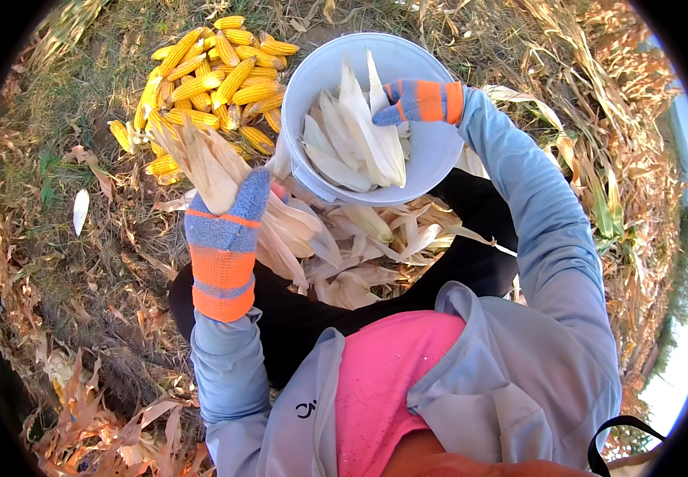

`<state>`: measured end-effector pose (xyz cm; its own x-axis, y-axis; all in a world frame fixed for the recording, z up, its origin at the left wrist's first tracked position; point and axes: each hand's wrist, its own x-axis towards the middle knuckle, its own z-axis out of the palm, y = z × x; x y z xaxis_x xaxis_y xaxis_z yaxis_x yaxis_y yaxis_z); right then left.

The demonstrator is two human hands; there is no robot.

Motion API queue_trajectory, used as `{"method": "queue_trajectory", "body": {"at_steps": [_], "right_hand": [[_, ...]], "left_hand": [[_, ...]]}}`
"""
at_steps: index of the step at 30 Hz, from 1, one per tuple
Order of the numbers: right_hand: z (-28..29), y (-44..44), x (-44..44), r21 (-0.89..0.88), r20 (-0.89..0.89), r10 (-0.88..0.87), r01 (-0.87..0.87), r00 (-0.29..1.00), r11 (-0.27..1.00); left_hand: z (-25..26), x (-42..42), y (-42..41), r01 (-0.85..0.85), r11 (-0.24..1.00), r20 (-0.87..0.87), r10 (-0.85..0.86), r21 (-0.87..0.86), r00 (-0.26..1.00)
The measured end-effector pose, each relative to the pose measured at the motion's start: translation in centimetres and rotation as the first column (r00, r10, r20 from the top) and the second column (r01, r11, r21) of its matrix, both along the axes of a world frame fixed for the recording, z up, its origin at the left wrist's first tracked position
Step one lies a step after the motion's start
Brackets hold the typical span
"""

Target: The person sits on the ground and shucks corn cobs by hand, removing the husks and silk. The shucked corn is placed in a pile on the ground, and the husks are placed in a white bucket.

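My left hand (225, 250), in a blue and orange knit glove, is closed around a bunch of dry corn husk (216, 173) left of the bucket. Whether a cob is inside that husk is hidden. Over the right part of a white plastic bucket (433, 161), my right hand (418, 102) wears a matching glove. Its thumb and fingers pinch the edge of a pale husk leaf (359, 113), among several more husk leaves (326, 152) lying inside the bucket.
A heap of husked yellow corn cobs (225, 77) lies on the ground left of the bucket. Loose husks (350, 286) cover the ground between my black-trousered legs (481, 256). Dry corn stalks (588, 71) lie at the right. One pale husk piece (81, 211) rests at the left.
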<state>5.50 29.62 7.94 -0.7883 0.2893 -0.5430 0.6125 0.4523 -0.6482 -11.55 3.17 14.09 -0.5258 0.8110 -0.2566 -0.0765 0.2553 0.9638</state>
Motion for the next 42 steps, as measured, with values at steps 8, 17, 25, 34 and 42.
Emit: {"method": "queue_trajectory", "body": {"at_steps": [8, 17, 25, 34, 42], "right_hand": [[4.3, -5.2, -1.5, -0.06, -0.331, 0.139, -0.168, 0.933, 0.984], [3.4, -10.4, -2.8, -0.107, -0.452, -0.123, 0.083, 0.883, 0.991], [3.0, -11.7, -3.3, 0.041, -0.467, -0.204, 0.251, 0.86, 0.967], [2.5, -8.1, -2.3, -0.253, -0.369, -0.322, 0.239, 0.872, 0.938], [-5.6, -0.6, 0.9, 0.398, 0.148, 0.029, -0.086, 0.989, 0.913]], "left_hand": [[-3.7, 1.1, 2.2, 0.033, 0.999, 0.181, -0.029, -0.018, 0.983], [-3.1, 1.7, 3.1, 0.041, 0.998, 0.078, -0.045, 0.048, 0.996], [-3.2, 2.0, 3.0, -0.03, 0.972, 0.155, -0.006, 0.232, 0.988], [-1.1, 1.2, 1.4, -0.228, 0.962, -0.112, 0.246, 0.151, 0.963], [-0.2, 0.5, -0.7, -0.234, 0.943, -0.257, 0.293, 0.237, 0.921]]}}
